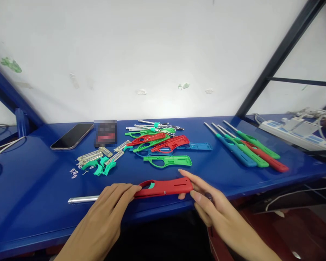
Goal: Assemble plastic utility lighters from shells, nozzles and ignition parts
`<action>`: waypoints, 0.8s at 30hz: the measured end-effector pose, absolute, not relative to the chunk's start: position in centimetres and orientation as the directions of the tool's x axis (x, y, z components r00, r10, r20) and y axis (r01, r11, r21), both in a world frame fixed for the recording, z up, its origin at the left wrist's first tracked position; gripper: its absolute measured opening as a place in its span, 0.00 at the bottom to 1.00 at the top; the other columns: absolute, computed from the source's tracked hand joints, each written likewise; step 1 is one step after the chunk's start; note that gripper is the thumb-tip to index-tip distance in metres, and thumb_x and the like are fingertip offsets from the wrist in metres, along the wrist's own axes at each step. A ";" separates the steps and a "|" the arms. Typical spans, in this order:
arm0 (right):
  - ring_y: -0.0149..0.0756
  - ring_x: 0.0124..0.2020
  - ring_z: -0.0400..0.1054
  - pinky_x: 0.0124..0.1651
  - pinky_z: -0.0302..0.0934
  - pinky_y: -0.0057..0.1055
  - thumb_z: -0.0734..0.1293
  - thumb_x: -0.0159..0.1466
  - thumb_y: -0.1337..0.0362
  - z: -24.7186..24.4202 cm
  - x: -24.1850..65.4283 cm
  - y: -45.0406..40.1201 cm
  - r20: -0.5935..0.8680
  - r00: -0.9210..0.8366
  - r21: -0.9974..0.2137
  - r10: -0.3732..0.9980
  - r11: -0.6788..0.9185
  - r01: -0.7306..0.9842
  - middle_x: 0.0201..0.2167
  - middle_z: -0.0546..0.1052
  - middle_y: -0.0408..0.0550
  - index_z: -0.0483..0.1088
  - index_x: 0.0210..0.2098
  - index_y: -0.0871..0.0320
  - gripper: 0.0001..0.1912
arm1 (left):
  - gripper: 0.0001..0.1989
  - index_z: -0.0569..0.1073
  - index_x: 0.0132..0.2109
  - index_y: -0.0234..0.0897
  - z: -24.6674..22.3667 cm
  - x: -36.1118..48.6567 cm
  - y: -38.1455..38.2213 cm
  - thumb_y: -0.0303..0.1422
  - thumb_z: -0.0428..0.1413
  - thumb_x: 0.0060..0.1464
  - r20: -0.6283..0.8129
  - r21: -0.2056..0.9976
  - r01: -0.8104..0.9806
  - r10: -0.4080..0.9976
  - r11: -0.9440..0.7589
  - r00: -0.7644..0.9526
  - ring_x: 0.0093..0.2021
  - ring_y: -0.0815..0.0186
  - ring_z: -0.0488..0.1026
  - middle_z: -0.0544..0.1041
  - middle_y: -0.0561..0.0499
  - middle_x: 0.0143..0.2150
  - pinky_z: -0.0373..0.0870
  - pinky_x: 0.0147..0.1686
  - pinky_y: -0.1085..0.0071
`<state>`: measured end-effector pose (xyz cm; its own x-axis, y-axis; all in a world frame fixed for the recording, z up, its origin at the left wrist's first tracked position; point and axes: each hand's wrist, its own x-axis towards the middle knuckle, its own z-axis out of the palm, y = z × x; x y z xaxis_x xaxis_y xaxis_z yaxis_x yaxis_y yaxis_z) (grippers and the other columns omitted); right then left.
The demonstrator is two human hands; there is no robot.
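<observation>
A red long-nosed gas lighter [171, 185] lies sideways at the table's front edge, its metal tube pointing left and a teal trigger showing in its loop. My left hand [104, 210] is closed over the front of the lighter, hiding where the tube meets the body. The thumb and fingers of my right hand [214, 206] grip the butt end of the handle. A dark rounded end of some tool [208, 196] pokes out between the right-hand fingers; the rest of it is hidden. Beyond my hands lie green, red and blue lighter shell halves [176, 160].
Clear fuel tanks [90, 157], teal triggers [100, 169] and small screws lie left of the shells; metal tubes [146, 127] lie behind. Several whole lighters [250, 150] rest at right. A phone [72, 136], a blurred box [105, 132] and a power strip [293, 132] are also there.
</observation>
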<state>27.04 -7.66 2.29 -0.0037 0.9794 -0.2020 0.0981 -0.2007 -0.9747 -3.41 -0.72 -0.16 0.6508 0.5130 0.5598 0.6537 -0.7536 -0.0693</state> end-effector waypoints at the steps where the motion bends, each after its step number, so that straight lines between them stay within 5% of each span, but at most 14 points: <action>1: 0.29 0.25 0.46 0.28 0.45 0.29 0.63 0.76 0.41 2.2 27.1 -7.7 -0.199 -0.005 -0.976 0.980 -0.197 0.096 0.27 0.59 0.35 0.60 0.77 0.47 0.35 | 0.35 0.72 0.67 0.42 -0.2 -3.4 -0.7 0.13 0.43 0.59 0.557 -0.069 0.655 0.515 -0.752 0.651 0.57 0.61 0.80 0.82 0.51 0.60 0.76 0.60 0.64; 7: 0.31 0.25 0.48 0.29 0.48 0.28 0.63 0.78 0.44 2.6 27.1 -7.7 -0.197 -0.004 -0.977 0.980 -0.196 0.087 0.23 0.52 0.32 0.59 0.78 0.47 0.34 | 0.34 0.71 0.67 0.42 -0.3 -3.6 -0.7 0.13 0.43 0.60 0.538 -0.072 0.652 0.521 -0.754 0.663 0.58 0.60 0.80 0.82 0.50 0.60 0.75 0.61 0.61; 14: 0.24 0.23 0.48 0.26 0.48 0.28 0.65 0.76 0.43 2.7 26.7 -7.4 -0.187 0.033 -0.982 0.982 -0.187 -0.007 0.39 0.74 0.44 0.64 0.75 0.46 0.32 | 0.38 0.69 0.71 0.43 -1.1 -3.8 -0.8 0.11 0.41 0.60 0.437 -0.047 0.640 0.560 -0.767 0.704 0.63 0.57 0.78 0.80 0.49 0.64 0.73 0.64 0.55; 24: 0.27 0.22 0.55 0.25 0.55 0.28 0.67 0.72 0.38 2.0 26.4 -7.4 -0.164 0.102 -0.987 0.981 -0.164 -0.009 0.40 0.78 0.47 0.70 0.70 0.43 0.32 | 0.38 0.68 0.70 0.41 -0.5 -3.4 -0.6 0.12 0.42 0.58 0.472 -0.111 0.611 0.499 -0.784 0.726 0.58 0.57 0.81 0.81 0.49 0.61 0.78 0.59 0.55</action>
